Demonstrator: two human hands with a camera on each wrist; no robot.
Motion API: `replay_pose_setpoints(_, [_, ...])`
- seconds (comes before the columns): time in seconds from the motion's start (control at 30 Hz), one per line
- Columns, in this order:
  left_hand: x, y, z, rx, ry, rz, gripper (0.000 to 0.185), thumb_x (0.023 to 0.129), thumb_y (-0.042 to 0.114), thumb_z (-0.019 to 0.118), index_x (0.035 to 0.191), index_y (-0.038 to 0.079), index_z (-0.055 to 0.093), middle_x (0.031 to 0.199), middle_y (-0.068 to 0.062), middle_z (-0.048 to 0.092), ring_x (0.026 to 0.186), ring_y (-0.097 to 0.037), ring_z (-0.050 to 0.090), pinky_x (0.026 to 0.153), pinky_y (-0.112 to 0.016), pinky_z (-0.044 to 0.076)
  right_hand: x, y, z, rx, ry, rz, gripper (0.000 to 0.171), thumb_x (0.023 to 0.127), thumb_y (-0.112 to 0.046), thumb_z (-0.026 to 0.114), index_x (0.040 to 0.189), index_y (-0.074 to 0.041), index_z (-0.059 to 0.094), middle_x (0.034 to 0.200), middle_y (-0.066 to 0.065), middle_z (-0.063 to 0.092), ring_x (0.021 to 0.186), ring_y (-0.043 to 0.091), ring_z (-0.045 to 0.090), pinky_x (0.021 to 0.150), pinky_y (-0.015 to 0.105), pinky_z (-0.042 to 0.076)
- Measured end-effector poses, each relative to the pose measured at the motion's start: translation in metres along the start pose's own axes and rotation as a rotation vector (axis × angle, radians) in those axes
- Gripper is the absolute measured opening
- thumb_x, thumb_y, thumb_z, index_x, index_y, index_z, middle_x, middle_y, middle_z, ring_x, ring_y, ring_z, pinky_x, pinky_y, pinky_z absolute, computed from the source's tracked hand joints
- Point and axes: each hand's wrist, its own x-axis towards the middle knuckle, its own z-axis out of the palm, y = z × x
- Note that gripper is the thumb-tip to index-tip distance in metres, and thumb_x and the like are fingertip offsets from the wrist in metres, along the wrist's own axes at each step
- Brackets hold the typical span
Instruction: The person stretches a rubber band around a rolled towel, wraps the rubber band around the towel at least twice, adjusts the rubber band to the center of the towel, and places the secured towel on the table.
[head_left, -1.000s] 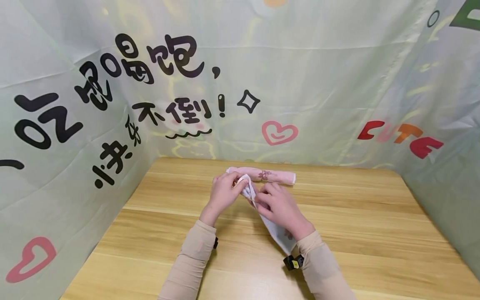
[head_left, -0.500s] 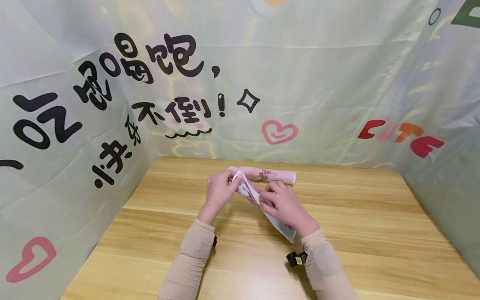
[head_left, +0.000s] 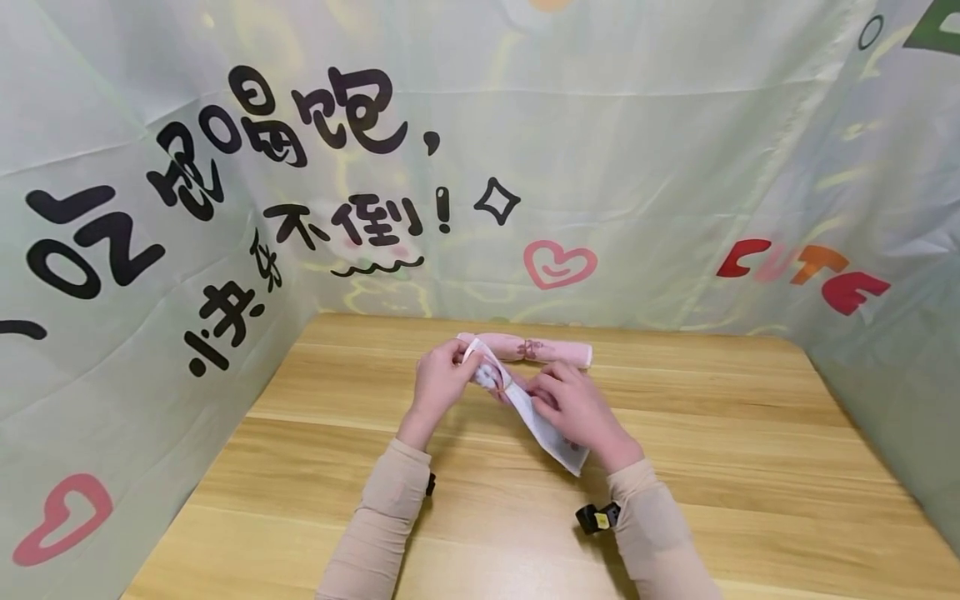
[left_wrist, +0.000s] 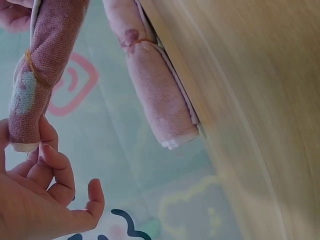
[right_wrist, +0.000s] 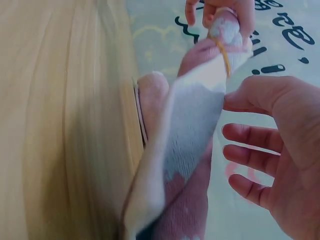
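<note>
1. The wooden counter lies under my hands.
2. A rolled pink towel rests at its far side.
3. My right hand pinches the half-rolled towel, seemingly near its middle.
4. My left hand grips its banded end.

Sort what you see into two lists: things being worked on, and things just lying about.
In hand:
towel, partly rolled
rubber band round its rolled end
left hand
right hand

Lying about:
rolled pink towel
wooden table
printed backdrop
</note>
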Motion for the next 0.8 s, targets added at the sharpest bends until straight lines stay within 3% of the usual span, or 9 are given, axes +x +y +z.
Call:
replay_pose_setpoints(0.13, [0.0, 0.002, 0.002, 0.009, 0.004, 0.005, 0.021, 0.086, 0.031, 0.068, 0.077, 0.012, 0.067, 0.065, -0.001, 0.063, 0.055, -0.012, 0.047, 0.056, -0.027, 0.038, 0.002, -0.007, 0.002, 0.001, 0.066, -0.069, 0.014, 0.088, -0.019, 0.07, 0.101, -0.013, 0.07, 0.104, 0.005, 0.063, 0.098, 0.022, 0.057, 0.085, 0.042, 0.048])
replay_pose_setpoints(0.3, [-0.002, 0.004, 0.007, 0.015, -0.017, 0.008, 0.021, 0.086, 0.031, 0.068, 0.078, 0.011, 0.068, 0.067, -0.001, 0.066, 0.055, -0.011, 0.05, 0.057, -0.027, 0.04, 0.004, -0.016, 0.009, 0.02, 0.147, -0.161, 0.014, 0.087, -0.02, 0.073, 0.1, -0.018, 0.07, 0.106, 0.001, 0.064, 0.1, 0.02, 0.058, 0.088, 0.041, 0.048])
replay_pose_setpoints(0.43, [-0.002, 0.005, 0.01, 0.002, -0.013, 0.0, 0.021, 0.086, 0.031, 0.068, 0.079, 0.011, 0.069, 0.068, -0.002, 0.067, 0.055, -0.011, 0.051, 0.058, -0.028, 0.041, 0.006, -0.022, 0.015, -0.028, 0.199, -0.198, 0.012, 0.084, -0.019, 0.075, 0.095, -0.019, 0.07, 0.104, 0.002, 0.063, 0.095, 0.022, 0.057, 0.083, 0.041, 0.047])
replay_pose_setpoints(0.57, [-0.003, 0.006, 0.01, -0.002, -0.014, -0.016, 0.021, 0.086, 0.031, 0.069, 0.079, 0.011, 0.069, 0.068, -0.001, 0.068, 0.056, -0.011, 0.051, 0.058, -0.028, 0.041, 0.005, -0.027, 0.02, -0.114, 0.206, -0.17, 0.013, 0.082, -0.019, 0.075, 0.093, -0.019, 0.069, 0.102, 0.003, 0.062, 0.092, 0.023, 0.057, 0.078, 0.041, 0.049])
replay_pose_setpoints(0.8, [-0.004, 0.007, 0.009, 0.026, -0.031, 0.009, 0.021, 0.087, 0.031, 0.068, 0.079, 0.012, 0.068, 0.067, 0.0, 0.067, 0.055, -0.01, 0.05, 0.064, -0.03, 0.041, 0.004, -0.038, 0.022, -0.21, 0.132, -0.066, 0.018, 0.081, -0.022, 0.076, 0.097, -0.018, 0.067, 0.106, 0.004, 0.062, 0.096, 0.025, 0.058, 0.077, 0.044, 0.049])
